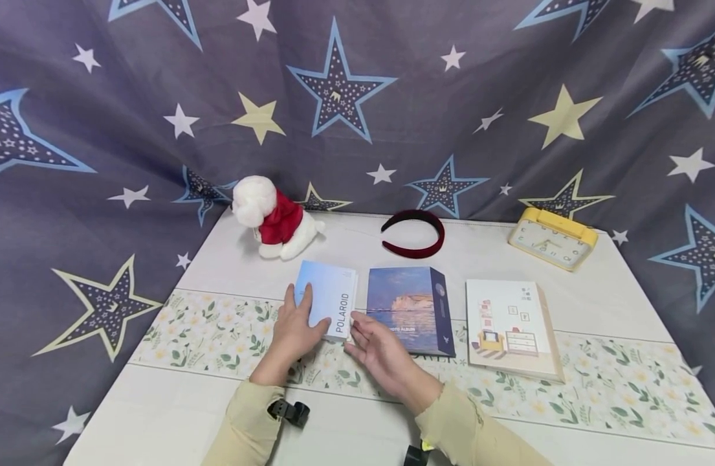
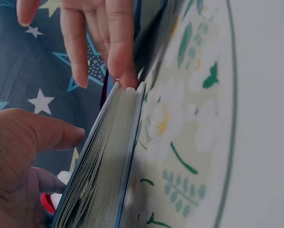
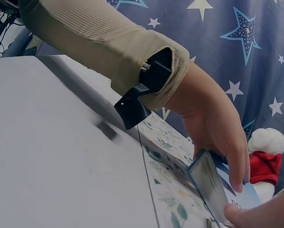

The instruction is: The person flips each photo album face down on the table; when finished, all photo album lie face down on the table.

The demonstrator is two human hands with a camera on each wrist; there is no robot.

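A pale blue album (image 1: 326, 301) with "POLAROID" on its cover lies on the table. My left hand (image 1: 296, 328) is spread over its left side, fingers straight and the thumb over the cover near the lower edge. In the left wrist view, its page edges (image 2: 101, 156) show between two covers. My right hand (image 1: 380, 353) is at the album's lower right corner with loosely bent fingers, fingertips right at the edge. The right wrist view shows the left hand (image 3: 218, 121) reaching down over the cover.
A photo album (image 1: 400, 304) with a seascape cover lies right beside the hands. Further right are a book with a drawn room (image 1: 505, 323) and a yellow clock (image 1: 552, 239). Behind are a dark red headband (image 1: 435, 243) and a white plush toy (image 1: 281, 220) in red. A starry curtain (image 1: 415, 142) hangs behind.
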